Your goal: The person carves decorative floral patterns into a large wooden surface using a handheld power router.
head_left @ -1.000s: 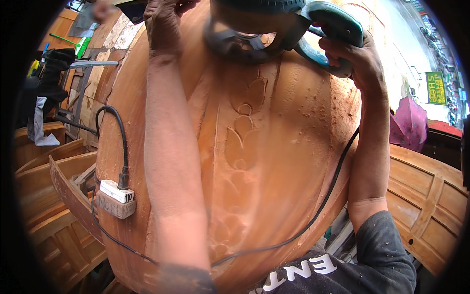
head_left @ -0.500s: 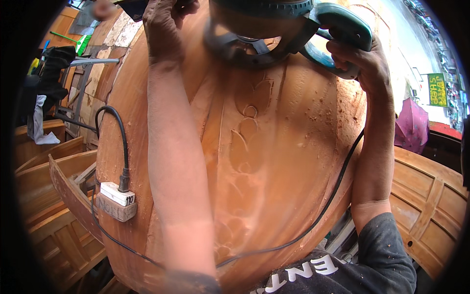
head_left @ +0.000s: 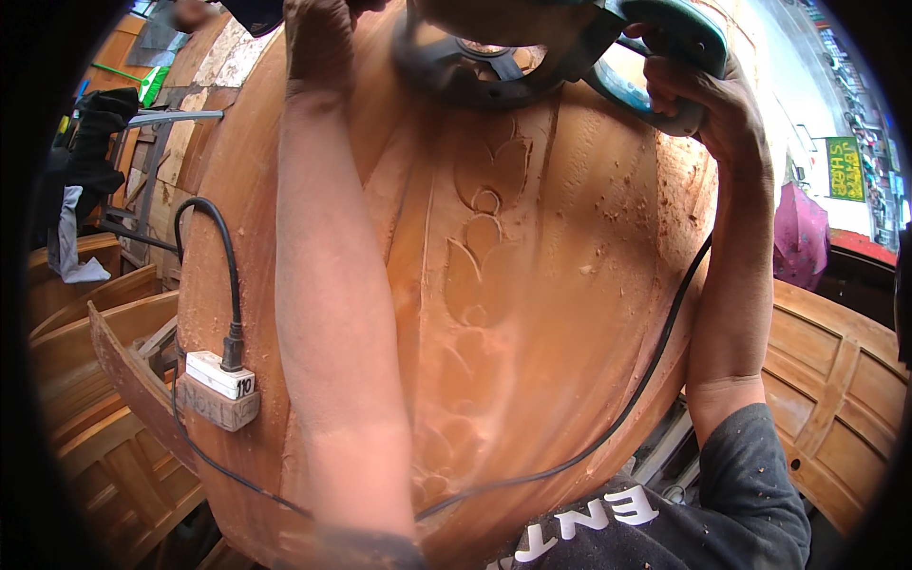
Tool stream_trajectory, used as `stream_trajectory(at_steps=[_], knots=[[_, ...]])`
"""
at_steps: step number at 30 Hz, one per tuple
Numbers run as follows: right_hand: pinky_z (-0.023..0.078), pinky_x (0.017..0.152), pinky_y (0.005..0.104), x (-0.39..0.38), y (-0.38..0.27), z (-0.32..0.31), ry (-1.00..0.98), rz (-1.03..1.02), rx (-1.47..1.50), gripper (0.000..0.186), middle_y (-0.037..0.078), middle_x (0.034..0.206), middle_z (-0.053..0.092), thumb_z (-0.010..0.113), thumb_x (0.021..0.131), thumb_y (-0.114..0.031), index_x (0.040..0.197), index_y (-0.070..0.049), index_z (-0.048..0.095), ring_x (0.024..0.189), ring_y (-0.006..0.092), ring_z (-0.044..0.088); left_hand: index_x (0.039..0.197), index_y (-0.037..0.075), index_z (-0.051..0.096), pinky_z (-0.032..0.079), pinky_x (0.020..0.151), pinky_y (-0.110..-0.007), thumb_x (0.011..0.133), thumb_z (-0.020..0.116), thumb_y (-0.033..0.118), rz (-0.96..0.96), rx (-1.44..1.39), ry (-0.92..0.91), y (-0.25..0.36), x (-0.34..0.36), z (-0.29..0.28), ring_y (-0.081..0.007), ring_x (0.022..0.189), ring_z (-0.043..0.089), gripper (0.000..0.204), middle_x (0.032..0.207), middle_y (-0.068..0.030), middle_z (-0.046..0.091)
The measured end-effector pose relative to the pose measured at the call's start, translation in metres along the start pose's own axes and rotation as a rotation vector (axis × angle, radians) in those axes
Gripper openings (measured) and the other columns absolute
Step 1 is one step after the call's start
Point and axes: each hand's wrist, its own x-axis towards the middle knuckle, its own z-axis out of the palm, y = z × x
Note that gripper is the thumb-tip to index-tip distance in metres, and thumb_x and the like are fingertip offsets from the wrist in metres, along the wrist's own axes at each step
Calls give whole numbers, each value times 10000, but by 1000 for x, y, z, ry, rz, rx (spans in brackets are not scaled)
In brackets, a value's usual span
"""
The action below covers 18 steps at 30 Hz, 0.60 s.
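A router (head_left: 494, 90) with a teal handle and a black ring base rests on a large curved wooden panel (head_left: 598, 351) at the top of the view. Its upper body is cut off by the edge. My right hand (head_left: 708, 100) is closed around the teal handle (head_left: 698, 43). At the upper left, my left hand (head_left: 320, 43) is curled, with most of its fingers out of view; what it holds is hidden. A dark object (head_left: 258, 14) shows beside it. Tulip-like carved shapes (head_left: 480, 275) run down the panel's middle, with wood shavings (head_left: 674, 204) to the right.
A black cord (head_left: 608, 437) crosses the panel under my forearms. A white outlet block (head_left: 220, 375) with a black plug lies at left. Panelled wooden doors (head_left: 826, 380) stand at right, more wooden pieces (head_left: 123, 475) at left. A purple umbrella (head_left: 800, 233) is beyond my right arm.
Both hands and the router have shifted slightly upward in view, the right hand also a little rightward. More of the left hand is now cut off. The right hand keeps hold of the handle.
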Motion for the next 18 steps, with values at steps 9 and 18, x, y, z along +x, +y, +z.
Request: stream_trajectory(at_steps=[9, 18], knots=[[444, 575, 266, 5, -3, -4, -116, 19, 40, 575, 65, 756, 606, 710, 749, -129, 1292, 31, 609, 588, 135, 558, 1032, 145, 637, 335, 509, -219, 1094, 453, 436, -16, 84, 72, -4, 6, 13, -41, 602, 458, 350, 754, 54, 538], [410, 546, 281, 4, -2, -9, -63, 73, 81, 503, 54, 733, 581, 684, 756, -113, 1232, 41, 630, 553, 128, 511, 1062, 139, 649, 362, 518, -228, 1089, 450, 490, -12, 105, 42, -6, 8, 15, -54, 615, 488, 405, 766, 49, 567]])
